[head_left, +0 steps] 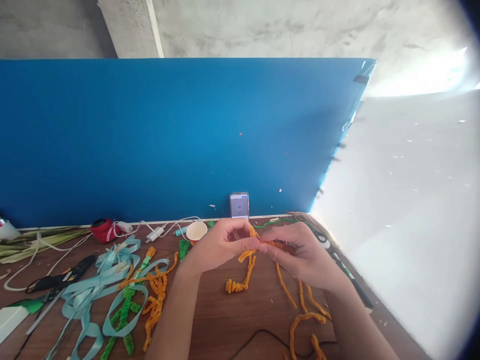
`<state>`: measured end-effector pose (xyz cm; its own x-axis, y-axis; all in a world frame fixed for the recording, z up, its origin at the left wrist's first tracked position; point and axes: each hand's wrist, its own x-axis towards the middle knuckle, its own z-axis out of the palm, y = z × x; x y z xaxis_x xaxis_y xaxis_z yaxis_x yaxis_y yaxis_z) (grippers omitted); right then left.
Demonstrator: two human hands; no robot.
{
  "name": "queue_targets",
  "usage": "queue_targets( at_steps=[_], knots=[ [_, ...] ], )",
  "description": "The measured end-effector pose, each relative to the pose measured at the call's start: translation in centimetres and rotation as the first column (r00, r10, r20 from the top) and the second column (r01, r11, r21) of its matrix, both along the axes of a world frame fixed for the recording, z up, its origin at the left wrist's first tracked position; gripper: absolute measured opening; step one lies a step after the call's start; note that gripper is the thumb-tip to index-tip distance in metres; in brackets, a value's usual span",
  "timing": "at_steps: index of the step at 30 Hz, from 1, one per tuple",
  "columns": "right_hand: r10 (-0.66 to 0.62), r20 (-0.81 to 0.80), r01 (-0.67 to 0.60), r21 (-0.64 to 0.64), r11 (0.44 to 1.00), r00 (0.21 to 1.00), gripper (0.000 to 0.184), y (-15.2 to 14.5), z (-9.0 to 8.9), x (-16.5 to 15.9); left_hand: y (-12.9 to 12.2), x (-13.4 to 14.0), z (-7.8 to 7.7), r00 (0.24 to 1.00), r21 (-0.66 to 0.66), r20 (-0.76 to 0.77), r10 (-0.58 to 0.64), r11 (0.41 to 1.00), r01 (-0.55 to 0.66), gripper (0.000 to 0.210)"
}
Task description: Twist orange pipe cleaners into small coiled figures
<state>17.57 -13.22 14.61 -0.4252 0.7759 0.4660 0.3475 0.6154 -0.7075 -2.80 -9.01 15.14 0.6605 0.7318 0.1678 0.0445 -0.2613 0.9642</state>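
Observation:
My left hand [231, 242] pinches an orange pipe cleaner [245, 256] between thumb and fingers, above the middle of the table. Close against it, my right hand [296, 247] grips the same orange work with its fingertips. One strand hangs below my left hand and ends in a tight coil [236, 286]. Other orange strands [287, 287] dangle beneath my right hand. Where the fingertips meet, the joint between the strands is partly hidden. More loose orange pipe cleaners [305, 320] lie near my right forearm.
Left of my arms lie light blue ribbon [84, 300], green twisted pipe cleaners [125, 320] and an orange bundle [155, 295]. A paper cup [197, 231] and a propped phone [239, 205] stand at the back, before a blue panel [187, 135]. A black glue gun [71, 275] lies left.

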Motion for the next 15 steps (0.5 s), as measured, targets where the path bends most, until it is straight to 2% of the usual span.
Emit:
queue_targets(
  at_steps=[7, 11, 15],
  knots=[
    [-0.072, -0.005, 0.072, 0.075, 0.995, 0.997, 0.021, -0.02, -0.31, -0.13, -0.27, -0.39, 0.01, 0.998, 0.089, 0.031, 0.051, 0.995, -0.053, 0.023],
    [-0.055, -0.055, 0.056, 0.029, 0.998, 0.997, 0.022, 0.05, -0.43, -0.18, -0.22, -0.26, -0.01, 0.995, 0.215, 0.043, 0.090, 0.972, -0.097, 0.017],
    [-0.005, -0.113, 0.001, -0.039, 0.999, 0.994, 0.022, 0.02, -0.39, -0.02, 0.11, 0.27, -0.27, 0.995, 0.220, 0.091, 0.038, 0.974, -0.057, 0.015]
  ],
)
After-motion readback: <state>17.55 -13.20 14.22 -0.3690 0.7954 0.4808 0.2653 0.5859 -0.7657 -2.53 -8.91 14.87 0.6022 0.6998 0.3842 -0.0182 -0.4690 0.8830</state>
